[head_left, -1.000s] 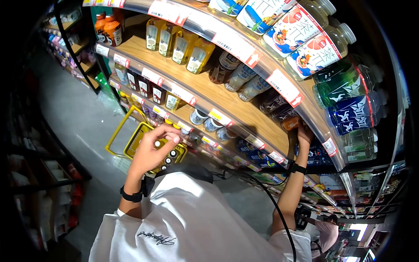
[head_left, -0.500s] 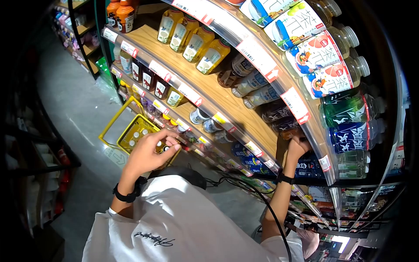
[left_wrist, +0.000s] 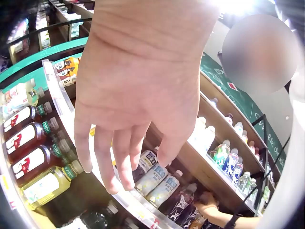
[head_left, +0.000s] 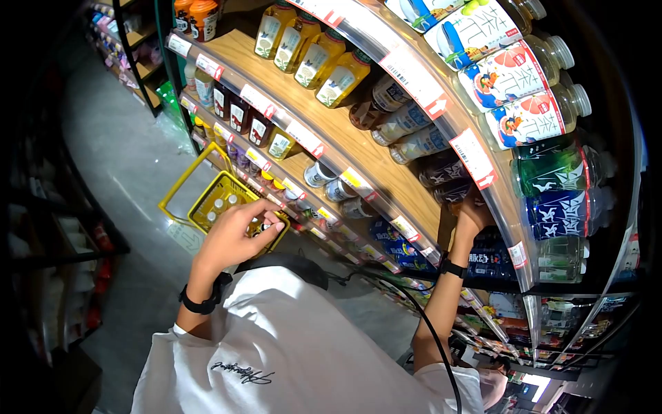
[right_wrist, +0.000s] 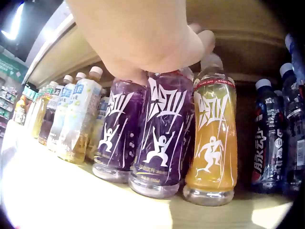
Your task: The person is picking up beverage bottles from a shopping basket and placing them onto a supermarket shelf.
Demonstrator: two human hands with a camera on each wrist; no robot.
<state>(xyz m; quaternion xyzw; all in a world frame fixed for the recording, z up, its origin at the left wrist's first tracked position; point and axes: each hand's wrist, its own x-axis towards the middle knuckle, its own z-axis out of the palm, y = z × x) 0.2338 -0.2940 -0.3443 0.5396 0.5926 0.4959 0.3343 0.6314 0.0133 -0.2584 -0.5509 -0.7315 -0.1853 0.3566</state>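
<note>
My right hand [head_left: 472, 215] reaches into the drink shelf at the right of the head view. In the right wrist view the hand [right_wrist: 152, 43] is over the tops of two purple bottles [right_wrist: 159, 136], with its fingertips right by the cap of a yellow-orange bottle [right_wrist: 212, 138] beside them. All three stand upright on the shelf; I cannot tell whether the hidden fingers grip one. My left hand [head_left: 241, 234] hovers in front of the lower shelves, fingers loosely bent and holding nothing. The left wrist view shows its palm [left_wrist: 143, 86] facing the camera.
A yellow shopping basket [head_left: 200, 207] with several bottles stands on the floor below my left hand. Price-tag rails [head_left: 303, 134] run along the shelf edges. Dark blue bottles [right_wrist: 267, 138] stand right of the yellow-orange one. A black cable [head_left: 434, 331] hangs beside my right arm.
My right hand has turned and shifted over the bottle tops, covering the orange bottle seen beside it earlier. The left hand stays nearly in place. The view has swung slightly.
</note>
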